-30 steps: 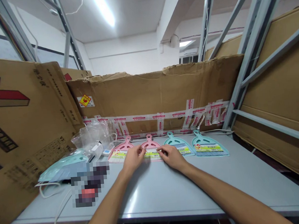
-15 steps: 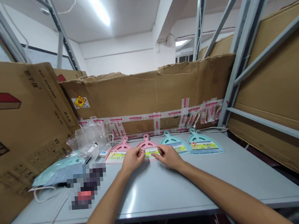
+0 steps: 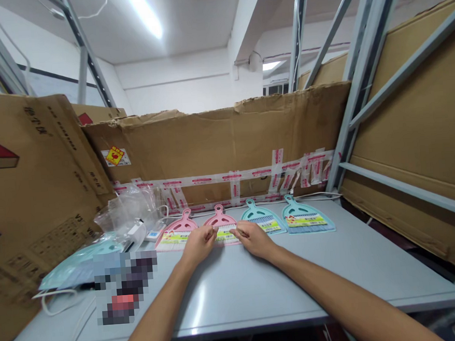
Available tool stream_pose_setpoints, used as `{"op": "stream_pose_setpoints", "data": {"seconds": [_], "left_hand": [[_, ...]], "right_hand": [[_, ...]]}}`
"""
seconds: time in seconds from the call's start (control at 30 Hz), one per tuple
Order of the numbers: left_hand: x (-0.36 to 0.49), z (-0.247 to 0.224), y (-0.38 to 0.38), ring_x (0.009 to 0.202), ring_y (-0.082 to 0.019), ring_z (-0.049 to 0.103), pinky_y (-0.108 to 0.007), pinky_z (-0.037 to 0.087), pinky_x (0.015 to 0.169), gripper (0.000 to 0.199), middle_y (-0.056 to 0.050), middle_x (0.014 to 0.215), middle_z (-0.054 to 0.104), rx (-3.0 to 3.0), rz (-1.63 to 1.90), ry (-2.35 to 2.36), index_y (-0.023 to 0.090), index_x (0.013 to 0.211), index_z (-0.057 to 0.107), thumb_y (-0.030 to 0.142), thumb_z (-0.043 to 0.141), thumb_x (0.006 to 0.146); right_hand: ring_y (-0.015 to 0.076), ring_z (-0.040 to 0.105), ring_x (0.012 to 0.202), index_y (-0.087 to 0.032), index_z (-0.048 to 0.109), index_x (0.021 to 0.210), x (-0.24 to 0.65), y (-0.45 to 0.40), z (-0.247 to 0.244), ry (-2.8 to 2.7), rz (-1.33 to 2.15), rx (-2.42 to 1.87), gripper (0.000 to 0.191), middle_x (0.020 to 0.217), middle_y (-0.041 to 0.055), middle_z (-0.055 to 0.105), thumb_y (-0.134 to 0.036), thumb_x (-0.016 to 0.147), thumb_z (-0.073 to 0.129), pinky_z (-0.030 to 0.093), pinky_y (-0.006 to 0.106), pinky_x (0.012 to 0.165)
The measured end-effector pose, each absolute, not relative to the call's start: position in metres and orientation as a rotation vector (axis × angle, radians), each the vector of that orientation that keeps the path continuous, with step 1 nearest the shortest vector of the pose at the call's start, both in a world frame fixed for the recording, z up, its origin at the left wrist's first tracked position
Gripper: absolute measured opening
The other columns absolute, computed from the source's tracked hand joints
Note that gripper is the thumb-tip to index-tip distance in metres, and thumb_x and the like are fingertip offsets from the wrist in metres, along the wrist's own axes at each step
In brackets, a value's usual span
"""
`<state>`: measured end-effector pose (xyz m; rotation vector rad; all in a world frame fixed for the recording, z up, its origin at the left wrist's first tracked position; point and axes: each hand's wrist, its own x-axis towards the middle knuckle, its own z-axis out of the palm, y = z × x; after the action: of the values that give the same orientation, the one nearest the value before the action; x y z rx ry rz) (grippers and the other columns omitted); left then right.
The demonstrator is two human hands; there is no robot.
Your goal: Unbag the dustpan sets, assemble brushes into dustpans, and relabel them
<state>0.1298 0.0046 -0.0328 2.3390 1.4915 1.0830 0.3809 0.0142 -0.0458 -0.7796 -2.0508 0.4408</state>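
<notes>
My left hand (image 3: 198,243) and my right hand (image 3: 256,239) are both closed, thumbs and fingertips pinched, over the front of the second pink dustpan-and-brush set (image 3: 219,218). Anything between the fingertips is too small to make out. A yellow-green label (image 3: 226,233) shows in the gap between the hands. Left of it lies another pink dustpan-and-brush set (image 3: 181,224), partly covered by my left hand. To the right are a teal dustpan-and-brush set (image 3: 259,213), partly behind my right hand, and a second teal set (image 3: 309,220) at the row's end.
Clear plastic bags (image 3: 132,211) and a wrapped teal set (image 3: 80,261) lie at the left, with white cables (image 3: 57,294) around them. A blurred-out patch covers something beside them. Cardboard boxes (image 3: 217,140) and metal posts (image 3: 349,125) enclose the grey table (image 3: 290,291).
My fingers have closed more tightly, and both hands stay over the second pink set. The whole view has shifted slightly; the dustpan sets keep their places.
</notes>
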Motion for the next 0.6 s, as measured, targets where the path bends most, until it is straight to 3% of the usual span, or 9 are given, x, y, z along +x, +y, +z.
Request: {"op": "stream_pose_setpoints", "data": {"seconds": [0.27,0.5,0.6], "left_hand": [[0.131,-0.0324,0.0003,0.063,-0.015,0.035,-0.031,0.028,0.064,0.057,0.005,0.063,0.036,2.251,1.067,1.395,0.027,0.07,0.027,0.065,0.044,0.11],[0.1321,-0.0331,0.0023,0.063,-0.016,0.039,-0.031,0.03,0.065,0.054,0.005,0.063,0.041,2.344,1.083,1.431,0.026,0.07,0.03,0.057,0.049,0.11],[0.131,-0.0362,0.0066,0.066,-0.017,0.045,-0.03,0.034,0.067,0.043,0.004,0.067,0.049,2.401,1.102,1.459,0.025,0.072,0.044,0.048,0.06,0.104]], "right_hand": [[0.0155,0.03,0.059,-0.027,0.027,0.072,0.3818,0.0155,-0.0519,-1.916,0.453,-0.915,0.058,0.061,-0.006,0.031,-0.061,0.115,0.047,0.023,0.033,0.06],[0.0154,0.033,0.056,-0.026,0.031,0.069,0.3826,0.0152,-0.0523,-1.932,0.346,-0.914,0.055,0.059,-0.0055,0.035,-0.049,0.114,0.053,0.025,0.033,0.059],[0.0167,0.044,0.06,-0.027,0.043,0.073,0.383,0.0191,-0.0541,-1.942,0.308,-0.912,0.042,0.065,-0.0041,0.049,-0.04,0.107,0.065,0.032,0.032,0.061]]}}
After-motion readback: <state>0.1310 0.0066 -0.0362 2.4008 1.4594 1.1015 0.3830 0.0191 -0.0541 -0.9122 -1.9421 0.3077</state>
